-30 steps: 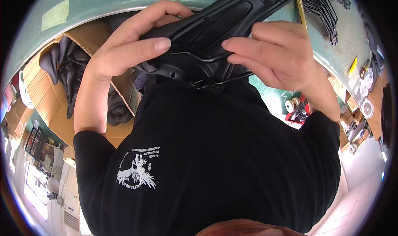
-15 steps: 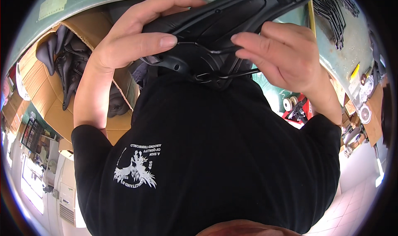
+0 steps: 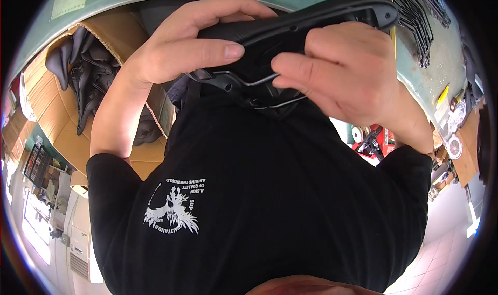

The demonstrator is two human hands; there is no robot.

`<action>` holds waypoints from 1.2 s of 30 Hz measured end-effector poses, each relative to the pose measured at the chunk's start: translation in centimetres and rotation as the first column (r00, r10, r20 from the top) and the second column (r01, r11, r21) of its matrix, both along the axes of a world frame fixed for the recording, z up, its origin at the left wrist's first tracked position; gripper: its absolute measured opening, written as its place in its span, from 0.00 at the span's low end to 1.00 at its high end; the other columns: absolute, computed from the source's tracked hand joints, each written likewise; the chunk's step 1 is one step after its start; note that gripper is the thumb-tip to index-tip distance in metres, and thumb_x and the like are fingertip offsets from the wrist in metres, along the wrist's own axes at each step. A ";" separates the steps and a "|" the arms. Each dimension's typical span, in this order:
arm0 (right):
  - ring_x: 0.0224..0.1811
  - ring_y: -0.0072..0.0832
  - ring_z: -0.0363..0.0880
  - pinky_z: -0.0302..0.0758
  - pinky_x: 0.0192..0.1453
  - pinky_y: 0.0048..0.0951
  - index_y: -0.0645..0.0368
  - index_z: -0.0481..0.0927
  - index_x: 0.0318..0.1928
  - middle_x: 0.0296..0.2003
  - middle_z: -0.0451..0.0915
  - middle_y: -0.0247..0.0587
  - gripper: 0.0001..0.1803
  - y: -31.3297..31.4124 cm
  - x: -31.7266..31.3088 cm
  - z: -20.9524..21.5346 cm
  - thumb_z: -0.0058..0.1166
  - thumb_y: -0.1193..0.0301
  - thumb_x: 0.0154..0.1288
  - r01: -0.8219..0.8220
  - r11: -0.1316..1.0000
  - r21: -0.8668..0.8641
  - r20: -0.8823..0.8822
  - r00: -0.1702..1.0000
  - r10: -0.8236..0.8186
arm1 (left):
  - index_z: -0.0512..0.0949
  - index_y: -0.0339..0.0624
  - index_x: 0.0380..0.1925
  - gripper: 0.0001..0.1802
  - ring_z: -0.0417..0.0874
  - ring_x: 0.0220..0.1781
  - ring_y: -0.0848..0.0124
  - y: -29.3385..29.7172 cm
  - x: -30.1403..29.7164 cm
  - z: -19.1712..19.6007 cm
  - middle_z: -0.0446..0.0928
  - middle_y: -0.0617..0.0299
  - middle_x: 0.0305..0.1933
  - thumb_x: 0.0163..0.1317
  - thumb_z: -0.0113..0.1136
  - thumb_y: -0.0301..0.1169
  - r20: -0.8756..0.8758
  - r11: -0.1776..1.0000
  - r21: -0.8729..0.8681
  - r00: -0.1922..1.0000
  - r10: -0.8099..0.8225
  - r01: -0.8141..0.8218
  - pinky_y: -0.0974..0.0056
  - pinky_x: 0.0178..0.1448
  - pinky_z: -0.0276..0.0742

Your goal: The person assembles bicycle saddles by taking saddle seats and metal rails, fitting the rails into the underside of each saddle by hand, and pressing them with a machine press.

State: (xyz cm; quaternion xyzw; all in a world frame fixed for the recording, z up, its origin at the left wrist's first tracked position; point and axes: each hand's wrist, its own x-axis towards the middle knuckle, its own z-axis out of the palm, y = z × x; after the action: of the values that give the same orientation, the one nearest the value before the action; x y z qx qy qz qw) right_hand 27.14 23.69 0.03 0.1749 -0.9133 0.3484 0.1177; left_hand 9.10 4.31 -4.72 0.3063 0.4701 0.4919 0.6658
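Note:
A black bicycle saddle is tilted in front of my chest with its underside toward me. My left hand is closed around its left end, the thumb on the near edge and the fingers over the far side. Thin metal saddle rails run along the underside. My right hand is closed on the rails near the middle, fingers curled, covering part of the rails and the underside. Where the rail ends sit on the right is hidden behind this hand.
At the left stands an open cardboard box holding several black saddles. A green workbench spans the far side. Several bent black rails lie on it at the far right. A red container is beyond my right elbow.
My right hand has moved left and inward along the rails. The saddle has tipped, its right end lower and the rails nearer the underside. My left hand has shifted slightly right with it.

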 end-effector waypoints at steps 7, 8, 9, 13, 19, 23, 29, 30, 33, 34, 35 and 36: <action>0.23 0.29 0.75 0.69 0.23 0.34 0.50 0.83 0.32 0.22 0.69 0.30 0.08 0.1 -1.2 1.2 0.70 0.66 0.54 -0.040 0.993 0.108 -0.010 0.999 0.041 | 0.75 0.33 0.68 0.32 0.80 0.63 0.66 1.2 -0.6 0.7 0.81 0.53 0.62 0.63 0.64 0.29 -0.176 0.985 0.169 0.984 -0.010 0.040 0.61 0.71 0.73; 0.26 0.31 0.79 0.73 0.25 0.38 0.48 0.80 0.27 0.23 0.72 0.29 0.05 0.6 -1.9 1.0 0.64 0.66 0.54 -0.061 0.992 0.108 0.013 0.998 0.060 | 0.73 0.32 0.70 0.34 0.78 0.68 0.64 1.1 -0.8 1.1 0.80 0.51 0.64 0.63 0.64 0.29 -0.128 0.993 0.116 0.992 -0.002 0.017 0.59 0.75 0.70; 0.27 0.33 0.80 0.75 0.27 0.39 0.48 0.79 0.27 0.24 0.73 0.30 0.06 0.8 -2.3 0.6 0.64 0.67 0.54 -0.077 0.994 0.073 -0.003 0.997 0.078 | 0.71 0.30 0.71 0.35 0.75 0.72 0.63 1.0 -1.2 1.9 0.79 0.49 0.67 0.63 0.63 0.28 -0.072 0.998 0.017 0.996 -0.052 0.053 0.58 0.77 0.67; 0.43 0.37 0.84 0.82 0.38 0.38 0.48 0.85 0.36 0.36 0.80 0.36 0.08 4.1 -3.3 1.0 0.69 0.63 0.57 -0.006 0.995 0.098 -0.072 0.997 0.013 | 0.70 0.27 0.71 0.34 0.78 0.71 0.61 2.3 -1.9 1.2 0.79 0.48 0.67 0.65 0.60 0.27 -0.009 0.984 0.006 0.984 0.176 -0.176 0.58 0.77 0.68; 0.57 0.58 0.81 0.83 0.57 0.46 0.68 0.72 0.67 0.56 0.79 0.61 0.39 3.9 -3.0 -0.3 0.72 0.59 0.62 0.685 0.705 -0.186 -0.118 0.696 -0.708 | 0.73 0.25 0.67 0.30 0.82 0.65 0.56 9.6 -3.7 1.7 0.80 0.45 0.64 0.72 0.58 0.37 0.028 0.768 -0.026 0.767 0.641 -0.640 0.57 0.72 0.76; 0.40 0.54 0.87 0.85 0.44 0.45 0.65 0.77 0.63 0.44 0.84 0.53 0.33 7.0 -5.6 -2.5 0.69 0.63 0.59 0.845 0.522 -0.119 -0.128 0.508 -0.852 | 0.81 0.30 0.55 0.21 0.84 0.61 0.58 14.3 -3.9 1.8 0.82 0.46 0.62 0.73 0.63 0.38 -0.478 0.685 0.431 0.495 0.725 -0.587 0.56 0.69 0.76; 0.36 0.46 0.86 0.84 0.38 0.42 0.58 0.83 0.58 0.37 0.83 0.46 0.28 11.6 -10.6 -4.0 0.66 0.66 0.55 0.859 0.494 -0.136 -0.349 0.425 -0.835 | 0.83 0.33 0.27 0.13 0.87 0.48 0.51 20.0 -5.4 1.4 0.84 0.45 0.56 0.67 0.69 0.32 -0.690 0.702 0.713 -0.186 0.700 -0.002 0.57 0.51 0.83; 0.38 0.45 0.86 0.84 0.39 0.42 0.58 0.83 0.58 0.40 0.84 0.44 0.27 12.0 -11.8 -4.1 0.67 0.68 0.56 0.868 0.476 -0.138 -0.331 0.413 -0.848 | 0.82 0.34 0.25 0.15 0.88 0.44 0.52 20.6 -7.0 0.8 0.85 0.47 0.54 0.66 0.69 0.33 -0.655 0.673 0.740 -0.229 0.720 -0.001 0.57 0.46 0.84; 0.38 0.44 0.87 0.84 0.38 0.41 0.56 0.83 0.58 0.40 0.85 0.43 0.27 12.2 -12.5 -4.6 0.67 0.66 0.56 0.879 0.453 -0.147 -0.352 0.381 -0.855 | 0.80 0.34 0.23 0.16 0.88 0.37 0.54 21.7 -8.0 0.6 0.87 0.48 0.51 0.66 0.69 0.32 -0.597 0.615 0.788 -0.204 0.776 0.032 0.57 0.39 0.83; 0.38 0.44 0.87 0.84 0.38 0.40 0.56 0.83 0.58 0.40 0.85 0.43 0.27 12.1 -12.4 -4.8 0.67 0.65 0.57 0.877 0.450 -0.168 -0.338 0.378 -0.862 | 0.80 0.34 0.22 0.16 0.88 0.37 0.54 21.6 -8.0 0.5 0.87 0.48 0.52 0.66 0.69 0.32 -0.606 0.616 0.787 -0.167 0.778 0.016 0.57 0.39 0.83; 0.40 0.46 0.87 0.84 0.40 0.41 0.58 0.81 0.61 0.42 0.85 0.46 0.29 12.2 -12.0 -5.5 0.68 0.61 0.60 0.863 0.476 -0.169 -0.357 0.397 -0.846 | 0.80 0.34 0.24 0.14 0.88 0.37 0.54 21.3 -7.7 0.4 0.87 0.49 0.52 0.65 0.70 0.31 -0.633 0.650 0.759 -0.211 0.745 0.020 0.58 0.39 0.84; 0.40 0.46 0.87 0.84 0.40 0.41 0.58 0.81 0.61 0.42 0.85 0.46 0.29 12.1 -11.9 -5.3 0.68 0.61 0.60 0.860 0.481 -0.169 -0.357 0.401 -0.843 | 0.80 0.34 0.24 0.14 0.88 0.37 0.54 21.2 -7.5 0.3 0.87 0.49 0.52 0.65 0.70 0.31 -0.632 0.650 0.759 -0.215 0.744 0.017 0.58 0.39 0.84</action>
State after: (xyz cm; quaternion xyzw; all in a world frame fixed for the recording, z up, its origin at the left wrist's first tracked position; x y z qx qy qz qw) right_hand 15.29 35.81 -5.23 -0.2461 -0.8369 0.1775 0.4555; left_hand 1.65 25.51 -4.38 0.5502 0.7057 0.4006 -0.1970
